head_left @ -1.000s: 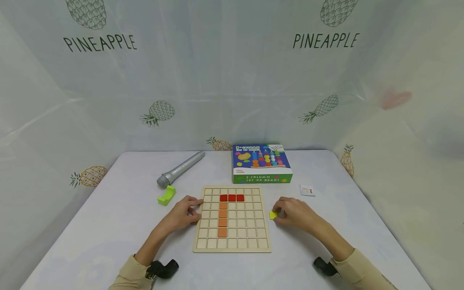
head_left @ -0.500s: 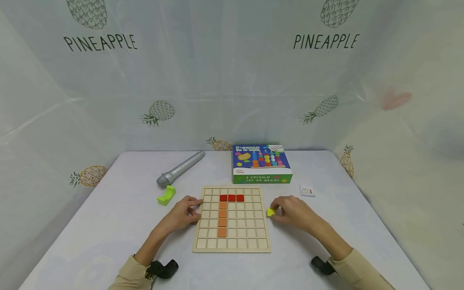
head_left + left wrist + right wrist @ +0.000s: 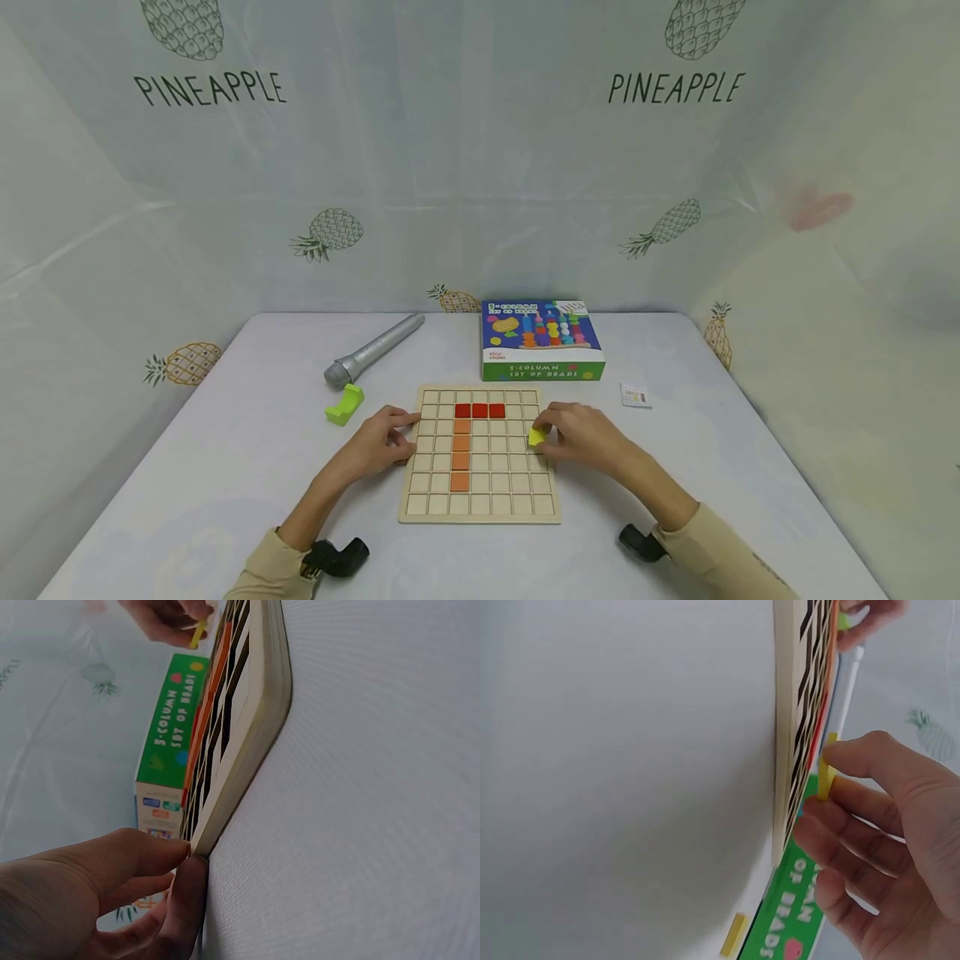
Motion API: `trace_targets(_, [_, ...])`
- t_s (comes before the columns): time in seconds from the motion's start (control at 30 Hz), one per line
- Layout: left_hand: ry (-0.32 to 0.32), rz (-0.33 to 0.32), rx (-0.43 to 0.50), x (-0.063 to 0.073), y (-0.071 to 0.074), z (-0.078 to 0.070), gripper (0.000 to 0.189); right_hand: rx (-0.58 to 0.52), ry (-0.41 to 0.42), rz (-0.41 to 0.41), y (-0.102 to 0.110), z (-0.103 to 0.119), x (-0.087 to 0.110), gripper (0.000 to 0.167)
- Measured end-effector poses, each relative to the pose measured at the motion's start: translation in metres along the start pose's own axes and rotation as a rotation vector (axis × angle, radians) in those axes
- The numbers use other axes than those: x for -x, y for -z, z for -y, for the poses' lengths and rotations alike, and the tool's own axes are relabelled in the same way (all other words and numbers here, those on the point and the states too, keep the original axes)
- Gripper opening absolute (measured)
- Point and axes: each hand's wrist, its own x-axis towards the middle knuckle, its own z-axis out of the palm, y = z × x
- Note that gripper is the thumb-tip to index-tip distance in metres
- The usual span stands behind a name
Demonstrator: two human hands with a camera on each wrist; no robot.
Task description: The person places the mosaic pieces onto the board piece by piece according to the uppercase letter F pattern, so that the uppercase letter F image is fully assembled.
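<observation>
A yellow square tile (image 3: pixel 536 437) is pinched between the thumb and fingers of my right hand (image 3: pixel 581 436); in the right wrist view the tile (image 3: pixel 826 769) stands on edge in that grip. It overlaps the right-hand columns of a light wooden grid board (image 3: pixel 498 508). Several red tiles (image 3: pixel 480 411) form a short row near the board's far side, and orange tiles (image 3: pixel 461 461) run down a column from the row's left end. My left hand (image 3: pixel 378 442) touches the board's left edge with thumb and forefinger, seen close at the board's side (image 3: pixel 244 761) in the left wrist view.
Behind the board stands a blue and green bead-set box (image 3: pixel 543 340). A silver microphone (image 3: pixel 375 350) and a lime-green arched block (image 3: pixel 346 405) lie at the left. A small printed card (image 3: pixel 636 395) is at the right. Another yellow tile (image 3: pixel 733 934) lies on the table.
My right hand has moved left with the yellow tile, from beside the board to over its right columns. My left hand has stayed at the board's left edge.
</observation>
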Motion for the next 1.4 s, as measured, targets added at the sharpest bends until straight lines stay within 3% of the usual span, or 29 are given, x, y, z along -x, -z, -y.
trace_targets(0.6, [0.009, 0.003, 0.022, 0.0, -0.001, 0.001, 0.054, 0.014, 0.104, 0.054, -0.017, 0.039, -0.036, 0.022])
trace_targets(1.03, [0.016, 0.008, 0.035, 0.001, 0.0, -0.003, 0.054, 0.023, 0.137, 0.061, -0.027, 0.046, -0.05, 0.022])
trace_targets(1.4, [0.021, 0.008, 0.031, 0.001, 0.001, -0.004, 0.054, -0.002, 0.109, 0.098, -0.027, 0.05, -0.055, 0.024])
